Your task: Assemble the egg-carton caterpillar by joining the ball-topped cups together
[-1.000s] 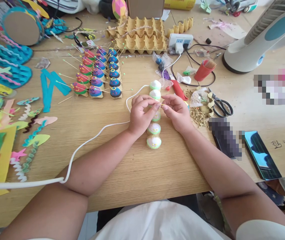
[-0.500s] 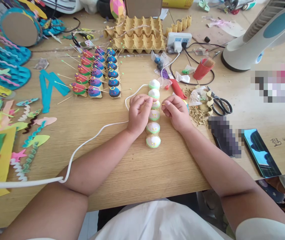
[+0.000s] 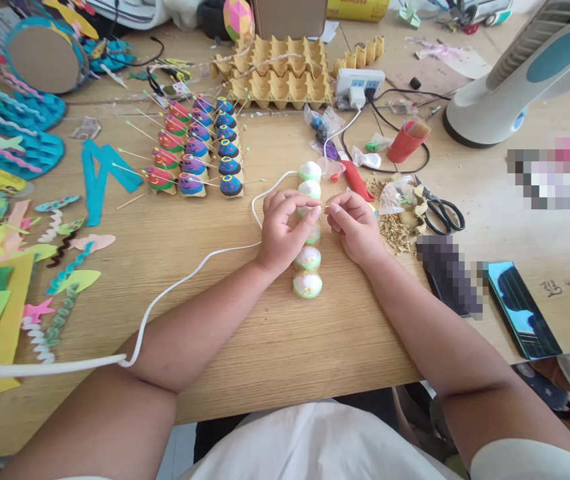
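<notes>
white-domed strip (image 3: pixel 307 285) sits on the wooden table (image 3: pixel 245 347) in a row leading away from the body, its middle partly hidden by the left hand (image 3: pixel 281 230). that hand's thumb and forefinger nearly meet over the strip; whether anything is between them, i can't tell. the right hand (image 3: pixel 355 223), just beside the row, has its fingertips pinched together on a small yellow bit (image 3: pixel 327 207).

the strip looks light, its base likely stiff but easy to crush, and the domes with their pale green rims seem soft enough to dent. low down on the base, from both sides, would be the kindest place to hold it. the yellow bit is probably soft and easily squashed or dropped.

a white cable (image 3: pixel 205 257) curves close by on the left and could snag a wrist. on the right, near the hand, are a red object (image 3: pixel 357 181) and shavings (image 3: pixel 395 235), with scissors (image 3: pixel 445 215) beyond. painted domes (image 3: pixel 193 163) stand in rows farther left, well apart from the hands.
</notes>
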Available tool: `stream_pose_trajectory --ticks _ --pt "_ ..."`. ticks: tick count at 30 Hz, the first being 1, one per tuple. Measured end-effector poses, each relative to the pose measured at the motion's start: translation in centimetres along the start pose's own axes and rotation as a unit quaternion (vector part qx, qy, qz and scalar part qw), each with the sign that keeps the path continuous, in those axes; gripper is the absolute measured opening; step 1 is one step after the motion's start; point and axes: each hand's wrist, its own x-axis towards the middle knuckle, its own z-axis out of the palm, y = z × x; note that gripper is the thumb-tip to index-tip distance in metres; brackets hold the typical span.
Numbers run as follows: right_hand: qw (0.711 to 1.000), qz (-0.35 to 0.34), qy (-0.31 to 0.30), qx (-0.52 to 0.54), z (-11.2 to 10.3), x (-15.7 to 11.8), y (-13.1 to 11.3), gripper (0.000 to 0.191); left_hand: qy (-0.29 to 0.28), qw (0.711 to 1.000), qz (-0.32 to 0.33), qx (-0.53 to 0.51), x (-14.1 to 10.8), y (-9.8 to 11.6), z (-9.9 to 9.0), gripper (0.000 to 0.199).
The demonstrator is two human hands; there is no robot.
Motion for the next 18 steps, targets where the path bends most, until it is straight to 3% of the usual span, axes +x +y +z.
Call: stream_pose_trajectory --ticks 7,18 --pt "0.999 -0.024 -0.016 -0.045 0.13 -0.06 0.0 0.062 -0.039 0.999 0.003 0.012 0.0 0.02 0.06 0.02" --pt "0.992 -0.075 -0.016 -0.105 0.03 -0.25 -0.17 0.059 -0.033 0.999 0.001 0.006 0.1 -0.15 0.13 0.015"
